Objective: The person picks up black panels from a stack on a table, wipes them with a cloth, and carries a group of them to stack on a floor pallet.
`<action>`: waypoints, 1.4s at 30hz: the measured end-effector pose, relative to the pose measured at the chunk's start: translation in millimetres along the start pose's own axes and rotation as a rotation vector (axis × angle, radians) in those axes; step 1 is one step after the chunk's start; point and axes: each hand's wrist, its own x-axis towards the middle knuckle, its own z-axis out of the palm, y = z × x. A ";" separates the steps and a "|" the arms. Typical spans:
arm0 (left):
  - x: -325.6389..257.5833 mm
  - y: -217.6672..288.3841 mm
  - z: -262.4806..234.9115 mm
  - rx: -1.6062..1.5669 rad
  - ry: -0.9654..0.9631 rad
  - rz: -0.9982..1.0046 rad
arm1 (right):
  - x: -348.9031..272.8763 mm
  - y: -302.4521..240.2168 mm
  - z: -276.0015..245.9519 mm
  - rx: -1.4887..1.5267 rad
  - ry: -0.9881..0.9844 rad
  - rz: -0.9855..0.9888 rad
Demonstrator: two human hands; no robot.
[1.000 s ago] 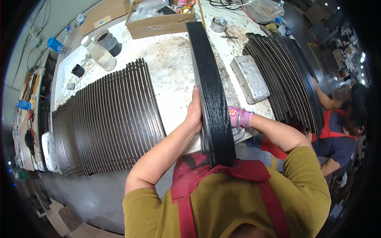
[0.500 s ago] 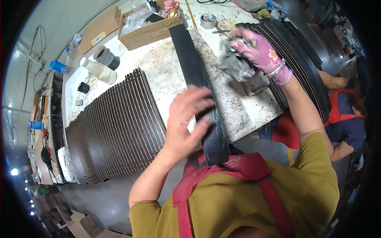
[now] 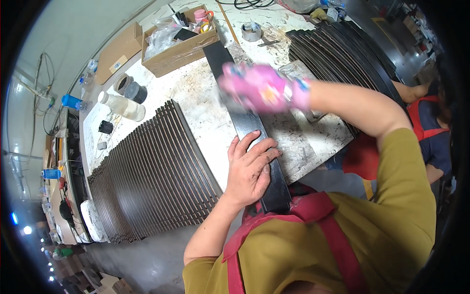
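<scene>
A long black board (image 3: 275, 182) lies lengthwise from the worktable to my apron. Bare, with dark-smudged fingertips, my left hand (image 3: 252, 166) lies across its near part, fingers bent over the top and around the right edge. My right hand (image 3: 259, 88), in a pink flowered glove, is over the board's far part and smeared by motion. The grey rag it holds is mostly hidden under the glove; only a blurred greyish patch shows below the fingers.
Rows of dark slats (image 3: 152, 171) stand at the left, and stacked black boards (image 3: 338, 59) at the right. A cardboard box (image 3: 178, 61) of supplies, a white bottle (image 3: 122, 107) and a metal tin (image 3: 251, 32) are on the white worktable (image 3: 196, 108). A co-worker (image 3: 426, 122) is at the right.
My right hand has swung left with the rag, from beside the stacked boards onto the black board. My left hand, raised with fingers spread before, has come down on the board.
</scene>
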 end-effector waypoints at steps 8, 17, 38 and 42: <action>10.4 8.0 4.7 0.006 -0.022 0.080 | 22.2 59.1 13.2 -0.264 0.129 0.081; -3.6 1.3 1.7 -0.052 0.038 0.089 | -47.3 1.9 -78.5 0.533 -0.641 0.066; -43.3 -155.1 -51.4 0.707 0.057 -0.737 | -96.0 60.8 -5.9 1.054 0.209 0.657; -53.8 -186.6 -57.6 0.214 0.354 -0.834 | -106.0 65.1 2.7 1.099 0.240 0.656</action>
